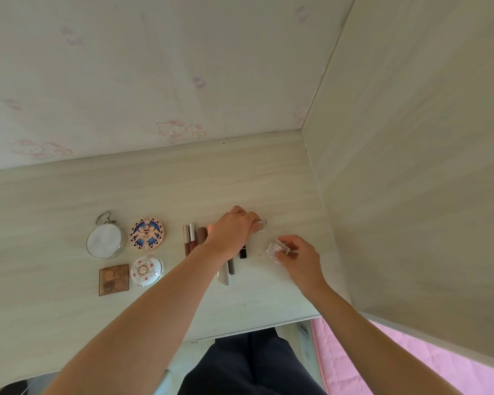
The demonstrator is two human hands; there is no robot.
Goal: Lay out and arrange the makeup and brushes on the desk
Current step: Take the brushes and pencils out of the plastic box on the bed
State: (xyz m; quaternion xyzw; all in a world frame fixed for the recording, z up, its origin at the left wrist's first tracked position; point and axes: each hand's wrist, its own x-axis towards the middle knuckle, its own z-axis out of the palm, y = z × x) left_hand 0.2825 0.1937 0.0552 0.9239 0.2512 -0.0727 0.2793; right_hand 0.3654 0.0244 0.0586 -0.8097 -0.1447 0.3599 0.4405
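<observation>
Pale wood-grain desk carries the makeup. Nearest lie a brown eyeshadow palette and a white round compact, with two grey pencils to their right. The right hand pinches a small clear cap just above the desk. Farther back, the left hand is closed over a clear-ended tube beside a row of lip tubes. A round mirror and a patterned compact sit at far left.
</observation>
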